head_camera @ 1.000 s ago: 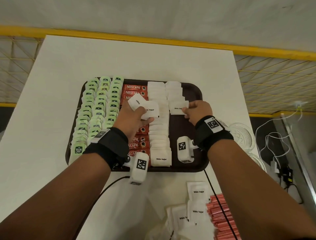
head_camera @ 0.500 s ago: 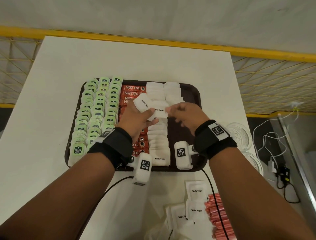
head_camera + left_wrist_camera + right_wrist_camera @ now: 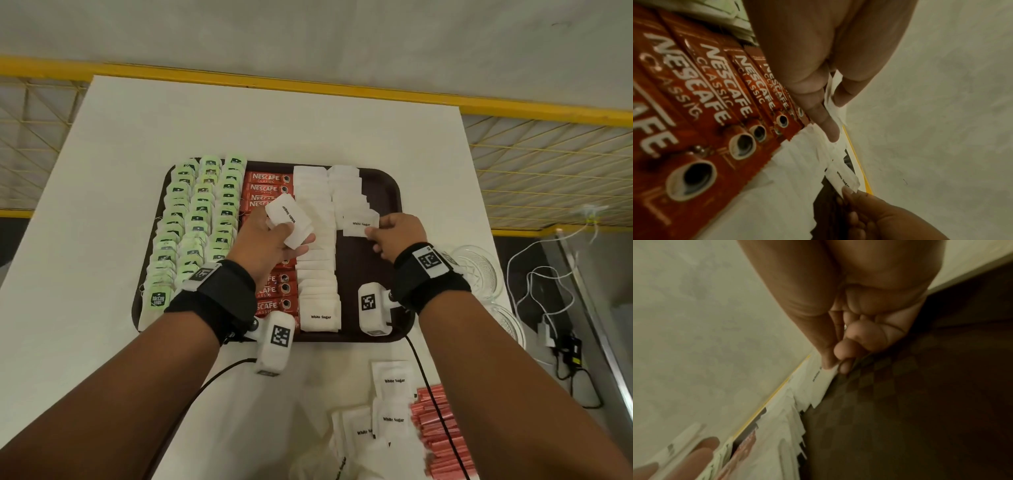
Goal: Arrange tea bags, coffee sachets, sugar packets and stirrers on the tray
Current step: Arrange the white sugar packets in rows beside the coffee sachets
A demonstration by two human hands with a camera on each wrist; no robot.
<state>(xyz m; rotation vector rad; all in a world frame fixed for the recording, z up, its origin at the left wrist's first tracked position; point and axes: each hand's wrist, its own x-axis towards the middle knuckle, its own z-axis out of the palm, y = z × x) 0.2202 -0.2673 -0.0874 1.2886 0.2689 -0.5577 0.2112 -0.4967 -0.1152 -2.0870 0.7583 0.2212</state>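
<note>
On the white tabletop [image 3: 137, 144] the dark tray [image 3: 387, 185] sits in front of me, and along its left side lie my rows of green tea bags [image 3: 191, 233]. Next to them runs the column of red coffee sachets [image 3: 269, 183], partly under my left hand [image 3: 263, 246], which hovers over it with fingers curled round a small stack of sugar packets [image 3: 289, 221]. Right of that is one full column of white sugar packets, then a shorter second column reaching only partway down the tray. My right hand [image 3: 397, 236] pinches a single sugar packet [image 3: 359, 223] by its edge at the near end of that short column. Near my right forearm, loose sugar packets [image 3: 392, 401] and pink stirrers [image 3: 438, 435] wait off the tray.
</note>
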